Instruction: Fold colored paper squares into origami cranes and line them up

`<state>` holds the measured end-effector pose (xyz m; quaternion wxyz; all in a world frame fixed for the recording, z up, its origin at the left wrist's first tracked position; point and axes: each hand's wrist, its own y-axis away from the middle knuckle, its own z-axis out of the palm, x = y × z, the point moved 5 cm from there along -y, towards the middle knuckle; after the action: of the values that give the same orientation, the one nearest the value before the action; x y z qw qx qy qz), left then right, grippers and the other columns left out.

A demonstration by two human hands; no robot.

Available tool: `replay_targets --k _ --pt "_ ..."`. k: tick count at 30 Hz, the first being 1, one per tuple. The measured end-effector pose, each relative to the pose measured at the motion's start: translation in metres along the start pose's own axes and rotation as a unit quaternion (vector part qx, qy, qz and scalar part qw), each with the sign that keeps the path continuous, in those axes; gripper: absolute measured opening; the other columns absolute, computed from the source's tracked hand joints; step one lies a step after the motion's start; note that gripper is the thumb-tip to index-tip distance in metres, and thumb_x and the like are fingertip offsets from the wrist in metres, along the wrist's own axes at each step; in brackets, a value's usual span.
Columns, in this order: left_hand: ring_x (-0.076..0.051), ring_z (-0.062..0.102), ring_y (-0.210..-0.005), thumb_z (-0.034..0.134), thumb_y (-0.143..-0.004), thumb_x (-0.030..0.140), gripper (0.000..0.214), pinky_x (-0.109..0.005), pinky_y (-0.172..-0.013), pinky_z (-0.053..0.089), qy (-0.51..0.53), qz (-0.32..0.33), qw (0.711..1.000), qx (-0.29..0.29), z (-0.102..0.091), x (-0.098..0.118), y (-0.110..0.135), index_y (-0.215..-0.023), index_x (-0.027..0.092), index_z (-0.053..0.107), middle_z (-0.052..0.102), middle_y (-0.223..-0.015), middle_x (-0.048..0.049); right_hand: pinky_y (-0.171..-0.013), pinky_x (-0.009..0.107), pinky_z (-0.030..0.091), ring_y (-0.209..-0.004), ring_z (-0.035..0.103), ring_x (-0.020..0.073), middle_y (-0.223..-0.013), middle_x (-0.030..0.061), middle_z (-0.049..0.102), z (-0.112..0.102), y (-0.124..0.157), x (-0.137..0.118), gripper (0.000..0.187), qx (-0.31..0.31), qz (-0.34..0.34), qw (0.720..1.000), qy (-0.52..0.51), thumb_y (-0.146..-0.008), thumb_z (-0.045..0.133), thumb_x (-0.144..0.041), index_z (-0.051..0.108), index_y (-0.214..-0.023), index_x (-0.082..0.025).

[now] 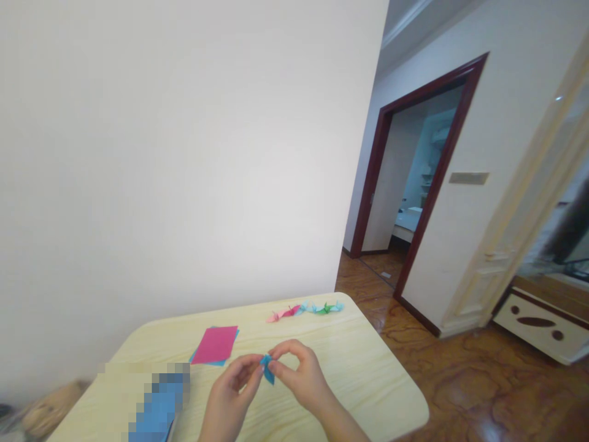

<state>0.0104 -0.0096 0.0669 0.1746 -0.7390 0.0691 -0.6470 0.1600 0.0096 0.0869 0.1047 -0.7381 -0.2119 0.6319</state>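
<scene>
Pale wood-grain table (368,374) with rounded corners, white wall along its left side. At near left, a blue object (159,405) lies under pixelation, too blurred to identify. Farther right, a sheet of magenta paper (214,344) rests on a blue sheet (224,363), whose edges show beyond it. Centre-near, the left hand (227,396) and right hand (299,377) are both curled, fingertips pinching a small folded blue paper piece (267,369) from either side, held just above the table. Toward the far edge runs a row of small origami cranes (306,310) in pink, pale blue and green, well beyond the hands. Right of the table, glossy brown wood floor (478,387) and a dark red door frame (432,184).
</scene>
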Motion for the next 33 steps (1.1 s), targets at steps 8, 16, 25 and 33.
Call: replay_targets --k 8,16,25,33 --pt "-0.018 0.067 -0.065 0.065 -0.067 0.033 0.015 -0.028 -0.065 0.056 0.0 -0.002 1.0 -0.006 0.002 0.004 0.002 -0.074 0.02 0.065 0.071 -0.07 -0.0017 -0.075 0.029 0.044 -0.077 0.059 0.0175 -0.074 0.0025 0.065 0.0 0.002 -0.011 0.007 0.021 -0.067 0.996 0.054 -0.067 0.07 -0.016 0.066 -0.064 -0.021" --pt "-0.02 0.068 -0.07 0.07 -0.061 0.036 0.026 -0.029 -0.066 0.056 0.002 -0.036 0.999 0.03 0.002 -0.002 0.008 -0.08 0.019 0.062 0.071 -0.076 -0.0032 -0.074 0.028 0.042 -0.077 0.057 0.0167 -0.074 0.0014 0.062 0.003 0.005 -0.01 0.007 -0.005 -0.054 0.994 0.093 -0.073 0.062 -0.014 0.063 -0.068 -0.02" --pt "-0.018 0.067 -0.062 0.074 -0.058 0.04 0.028 -0.027 -0.058 0.055 0.099 -0.055 0.992 0.061 0.002 -0.005 0.005 -0.068 0.019 0.058 0.068 -0.063 0.0014 -0.075 0.031 0.043 -0.075 0.06 0.019 -0.073 0.0005 0.067 0.006 0.006 0.0 0.007 0.017 0.02 0.989 0.142 -0.07 0.065 -0.017 0.063 -0.076 -0.021" --pt "-0.021 0.068 -0.065 0.076 -0.048 0.05 0.051 -0.03 -0.058 0.057 0.126 -0.132 0.98 0.084 -0.001 -0.01 0.004 -0.086 0.017 0.066 0.073 -0.071 -0.0026 -0.092 0.038 0.032 -0.08 0.062 0.0182 -0.083 -0.0004 0.069 0.007 0.011 -0.013 0.01 0.027 -0.065 0.981 0.179 -0.074 0.066 -0.025 0.063 -0.084 -0.026"
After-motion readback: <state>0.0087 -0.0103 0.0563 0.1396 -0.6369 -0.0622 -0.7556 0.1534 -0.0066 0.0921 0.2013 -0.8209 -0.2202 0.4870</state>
